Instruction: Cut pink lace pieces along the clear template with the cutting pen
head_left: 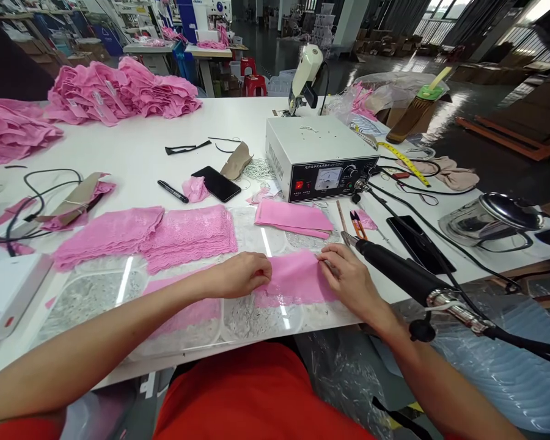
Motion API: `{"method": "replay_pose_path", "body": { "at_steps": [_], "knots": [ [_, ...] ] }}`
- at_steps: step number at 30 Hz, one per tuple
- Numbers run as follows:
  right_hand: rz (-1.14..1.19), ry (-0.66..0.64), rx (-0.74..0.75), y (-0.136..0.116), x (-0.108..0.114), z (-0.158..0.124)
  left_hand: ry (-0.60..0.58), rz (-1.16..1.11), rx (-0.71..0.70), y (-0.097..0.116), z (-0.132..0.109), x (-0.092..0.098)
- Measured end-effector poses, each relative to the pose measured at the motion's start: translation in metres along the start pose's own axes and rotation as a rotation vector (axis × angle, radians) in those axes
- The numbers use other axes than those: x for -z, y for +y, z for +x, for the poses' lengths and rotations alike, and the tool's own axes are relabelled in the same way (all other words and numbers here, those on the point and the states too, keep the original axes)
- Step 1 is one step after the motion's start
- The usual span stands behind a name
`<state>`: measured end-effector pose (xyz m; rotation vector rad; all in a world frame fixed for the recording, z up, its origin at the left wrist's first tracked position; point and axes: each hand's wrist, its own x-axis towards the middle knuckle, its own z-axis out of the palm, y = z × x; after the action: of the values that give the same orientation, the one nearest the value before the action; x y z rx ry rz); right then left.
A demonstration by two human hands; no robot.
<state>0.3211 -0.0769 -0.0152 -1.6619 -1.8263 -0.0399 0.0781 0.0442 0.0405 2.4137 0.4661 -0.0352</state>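
A small flat piece of pink fabric (297, 280) lies before me on a clear, scuffed plate (261, 321). My left hand (247, 273) is closed in a pinch at its upper left edge. At the upper right corner, my right hand (348, 275) pinches the same piece between thumb and fingers. A black pen-shaped tool (398, 269) with a metal tip and a cable runs close beside my right hand; whether it touches the hand I cannot tell. Another pink piece (187, 318) lies partly under my left forearm. Just beyond my hands rests a folded pink stack (293, 218).
Two lace-edged pink stacks (187, 235) lie left. Behind stands a grey control box (323, 156) with cables. Small orange-handled snips (358, 225), a phone (419, 244) and a steel lidded pot (488, 223) are to the right. Pink fabric heaps (119, 91) fill the far left.
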Motion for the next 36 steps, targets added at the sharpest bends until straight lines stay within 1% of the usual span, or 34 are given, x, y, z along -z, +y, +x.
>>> {"method": "replay_pose_path", "body": {
  "at_steps": [5,9,12,15,20,26,29,32,34,36],
  "knots": [
    [-0.071,-0.022,-0.033,-0.007,0.016,-0.019,0.017,0.01,0.003,0.003,-0.002,0.0],
    [-0.013,-0.066,-0.105,-0.011,0.026,-0.035,0.021,0.011,-0.004,0.003,-0.002,0.0],
    [0.015,-0.102,-0.152,-0.011,0.028,-0.042,0.026,0.013,-0.015,0.002,-0.001,-0.001],
    [0.073,-0.116,-0.179,-0.009,0.026,-0.043,0.021,0.021,-0.012,0.002,0.0,-0.002],
    [0.199,-0.078,-0.242,-0.006,0.024,-0.04,0.011,0.055,-0.003,0.002,-0.002,-0.003],
    [0.226,-0.005,-0.294,-0.011,0.027,-0.042,-0.006,0.094,-0.01,0.004,-0.004,-0.003],
    [0.222,0.019,-0.328,-0.02,0.027,-0.038,-0.014,0.098,0.007,0.008,-0.004,-0.002],
    [0.277,-0.031,-0.35,-0.038,0.026,-0.024,0.051,0.054,0.034,0.014,-0.004,-0.003],
    [0.33,-0.069,-0.298,-0.053,0.022,-0.006,0.116,-0.035,0.048,0.018,-0.003,-0.004],
    [0.376,-0.124,-0.205,-0.07,0.017,0.017,0.168,-0.187,0.055,0.021,-0.003,-0.005]
  ]
}}
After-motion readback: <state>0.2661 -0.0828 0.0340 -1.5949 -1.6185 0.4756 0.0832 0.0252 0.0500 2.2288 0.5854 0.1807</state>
